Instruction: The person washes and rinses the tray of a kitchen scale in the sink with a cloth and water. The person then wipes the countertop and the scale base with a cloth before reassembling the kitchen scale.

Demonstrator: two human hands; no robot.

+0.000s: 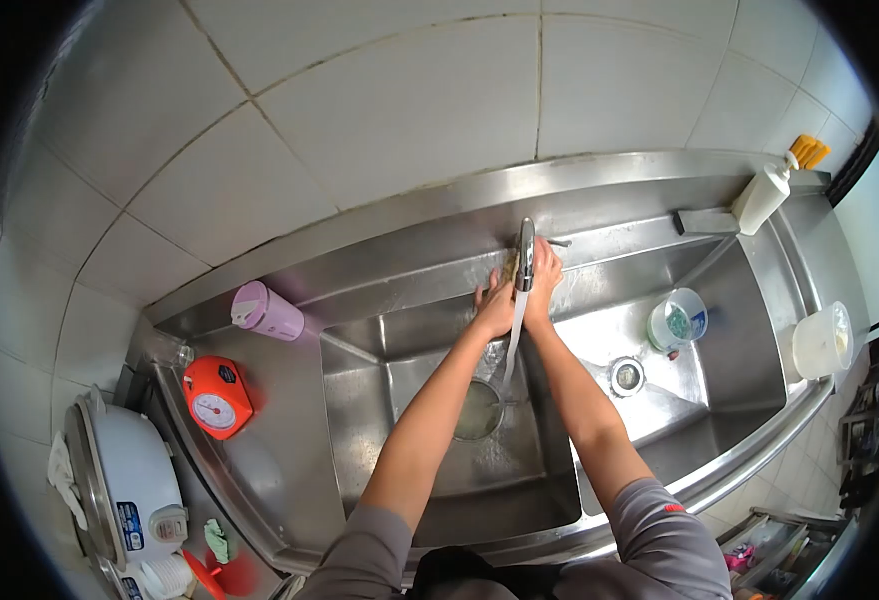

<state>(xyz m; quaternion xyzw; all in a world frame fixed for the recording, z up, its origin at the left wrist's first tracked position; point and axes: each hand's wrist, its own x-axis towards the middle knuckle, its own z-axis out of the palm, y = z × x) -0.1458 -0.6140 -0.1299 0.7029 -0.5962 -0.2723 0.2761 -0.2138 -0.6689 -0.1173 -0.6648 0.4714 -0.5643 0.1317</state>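
Note:
Water runs from the chrome faucet (526, 255) into the left basin of the steel sink (359, 440). Just left of the spout is my left hand (495, 308), its fingers partly spread toward the back ledge. My right hand (544, 275) reaches to the ledge right behind and beside the faucet, fingers bent around its base area. Between the hands, partly hidden by the spout, shows a small yellowish thing (509, 268) that I cannot make out. A round bowl-like shape (478, 410) lies under the stream in the left basin.
Left ledge: purple tumbler (277, 316), orange scale (218, 398). A rice cooker (137, 470) stands beyond. The right basin holds a clear container (677, 320) near the drain (626, 377). At right are a white pump bottle (761, 199), an orange brush (809, 152) and a white tub (821, 341).

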